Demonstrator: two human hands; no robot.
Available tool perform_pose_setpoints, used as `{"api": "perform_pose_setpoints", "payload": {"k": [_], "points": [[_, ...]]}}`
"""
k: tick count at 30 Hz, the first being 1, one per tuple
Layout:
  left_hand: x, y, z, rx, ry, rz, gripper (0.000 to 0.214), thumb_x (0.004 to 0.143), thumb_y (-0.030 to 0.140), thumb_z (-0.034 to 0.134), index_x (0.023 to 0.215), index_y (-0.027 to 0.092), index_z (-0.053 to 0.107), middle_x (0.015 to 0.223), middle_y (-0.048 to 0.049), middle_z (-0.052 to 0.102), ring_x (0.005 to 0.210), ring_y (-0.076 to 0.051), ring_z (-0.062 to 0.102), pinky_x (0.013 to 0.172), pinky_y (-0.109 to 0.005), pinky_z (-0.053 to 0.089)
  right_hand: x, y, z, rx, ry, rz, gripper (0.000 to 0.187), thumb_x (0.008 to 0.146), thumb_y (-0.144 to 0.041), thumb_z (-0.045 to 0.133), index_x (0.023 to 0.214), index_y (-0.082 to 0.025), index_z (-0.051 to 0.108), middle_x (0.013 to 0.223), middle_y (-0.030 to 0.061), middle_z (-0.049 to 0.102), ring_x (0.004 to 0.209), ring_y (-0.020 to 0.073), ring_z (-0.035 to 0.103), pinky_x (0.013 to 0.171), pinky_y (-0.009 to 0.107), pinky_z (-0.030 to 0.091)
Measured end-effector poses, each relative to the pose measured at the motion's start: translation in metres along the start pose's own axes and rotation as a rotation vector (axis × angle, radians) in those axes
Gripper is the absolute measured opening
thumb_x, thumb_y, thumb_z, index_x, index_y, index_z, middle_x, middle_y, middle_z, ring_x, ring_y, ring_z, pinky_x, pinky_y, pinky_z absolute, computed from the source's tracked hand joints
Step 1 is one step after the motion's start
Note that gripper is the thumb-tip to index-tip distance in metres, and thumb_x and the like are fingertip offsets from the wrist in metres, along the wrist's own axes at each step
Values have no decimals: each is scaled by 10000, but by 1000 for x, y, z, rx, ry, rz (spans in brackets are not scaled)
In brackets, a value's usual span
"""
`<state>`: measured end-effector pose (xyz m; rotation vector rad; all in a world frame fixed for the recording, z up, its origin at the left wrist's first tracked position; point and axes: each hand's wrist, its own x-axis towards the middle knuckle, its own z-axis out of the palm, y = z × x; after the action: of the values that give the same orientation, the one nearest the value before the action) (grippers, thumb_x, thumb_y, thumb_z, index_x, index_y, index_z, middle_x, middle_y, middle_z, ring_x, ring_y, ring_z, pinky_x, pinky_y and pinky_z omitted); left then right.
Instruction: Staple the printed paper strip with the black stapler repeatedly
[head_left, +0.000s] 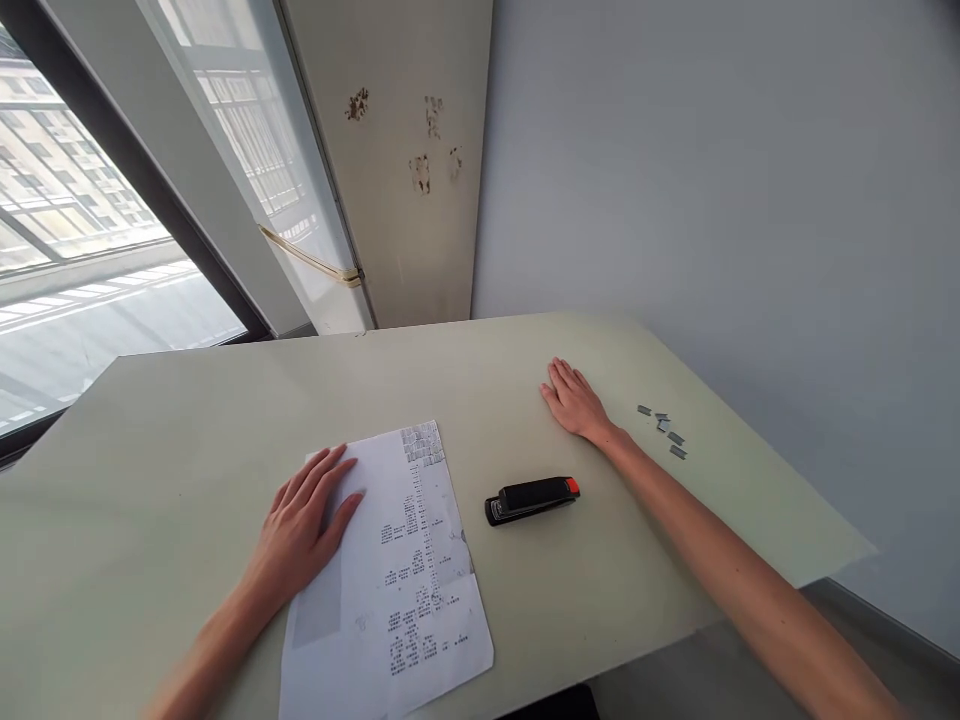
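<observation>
Printed paper (375, 590) lies on the table, with lines of small dark text and a denser printed block at its top right corner. My left hand (307, 515) rests flat on the paper's left side, fingers spread. To the right of the paper is a black stapler (532, 497) with a red tip at its right end; neither hand touches it. My right hand (576, 400) lies flat on the tabletop beyond the stapler, holding nothing. Several small strips of staples (663, 425) are scattered to the right of my right forearm.
The pale table (187, 430) meets a grey wall (675, 150) along its right side. A tall cabinet-like appliance (412, 230) with brown stains and a cream handle (311, 260) stands behind the table. A large window (82, 220) is at the left.
</observation>
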<state>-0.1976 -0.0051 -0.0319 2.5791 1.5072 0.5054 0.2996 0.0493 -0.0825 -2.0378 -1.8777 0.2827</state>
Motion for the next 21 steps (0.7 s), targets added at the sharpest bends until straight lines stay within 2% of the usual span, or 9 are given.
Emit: {"api": "perform_pose_setpoints", "payload": {"k": [4, 8, 10, 12, 14, 16, 17, 19, 21], "points": [[24, 9, 8, -13, -31, 50, 528, 1060, 578, 399, 1495, 302, 510, 1630, -56, 477, 1532, -339, 384, 1221, -589, 350, -7, 19, -17, 52, 63, 114, 807, 1043, -637, 219, 1637, -104, 333, 1745, 146, 244, 1624, 342, 169, 1323, 544, 101], [46, 21, 17, -36, -43, 90, 555, 1062, 590, 383, 1501, 281, 521, 1633, -64, 474, 1540, -340, 371, 1232, -594, 334, -31, 6, -38, 139, 147, 143, 799, 1037, -643, 291, 1596, -83, 403, 1738, 179, 249, 1629, 385, 101, 1311, 604, 79], [50, 22, 18, -50, -38, 94, 564, 1060, 597, 380, 1495, 271, 530, 1629, -69, 479, 1543, -341, 366, 1236, -597, 329, -55, -10, -49, 206, 185, 120, 751, 1047, -630, 301, 1595, -128, 411, 1734, 159, 274, 1629, 349, 145, 1303, 586, 183], [49, 18, 17, -80, -32, 87, 574, 1056, 608, 383, 1484, 260, 539, 1623, -75, 486, 1540, -337, 373, 1237, -590, 334, -83, -25, -61, 287, 198, 101, 678, 1058, -627, 313, 1567, -200, 449, 1671, 138, 419, 1565, 304, 357, 1215, 521, 408], [42, 11, 14, -110, -35, 88, 582, 1048, 620, 391, 1481, 259, 539, 1619, -75, 491, 1536, -332, 384, 1238, -578, 343, -111, -38, -73, 374, 206, 101, 604, 1052, -646, 359, 1430, -228, 574, 1493, 136, 629, 1387, 276, 596, 1101, 461, 535], [31, 4, 9, -115, -33, 94, 588, 1035, 631, 412, 1485, 273, 535, 1617, -66, 495, 1533, -334, 391, 1237, -571, 350, -136, -47, -86, 564, 223, 149, 514, 1002, -665, 504, 1185, -220, 687, 1197, 130, 781, 1147, 277, 737, 1028, 468, 578], [25, 0, 7, -109, -29, 95, 593, 1027, 638, 425, 1488, 281, 534, 1617, -62, 496, 1531, -339, 395, 1236, -570, 354, -146, -51, -92, 659, 221, 178, 467, 971, -661, 574, 1068, -222, 702, 1037, 111, 806, 1035, 275, 765, 1010, 485, 581], [13, -5, 2, -95, -19, 86, 604, 1011, 652, 450, 1489, 292, 535, 1618, -61, 494, 1522, -348, 408, 1227, -570, 367, -162, -58, -102, 797, 205, 216, 404, 948, -637, 635, 913, -237, 673, 751, 50, 765, 876, 265, 769, 1012, 517, 563], [3, -7, -1, -89, -15, 71, 611, 1003, 659, 460, 1487, 293, 534, 1623, -66, 487, 1517, -351, 415, 1219, -568, 377, -172, -66, -107, 795, 184, 203, 389, 990, -624, 573, 905, -253, 653, 673, 29, 726, 858, 265, 756, 1017, 527, 546]]}}
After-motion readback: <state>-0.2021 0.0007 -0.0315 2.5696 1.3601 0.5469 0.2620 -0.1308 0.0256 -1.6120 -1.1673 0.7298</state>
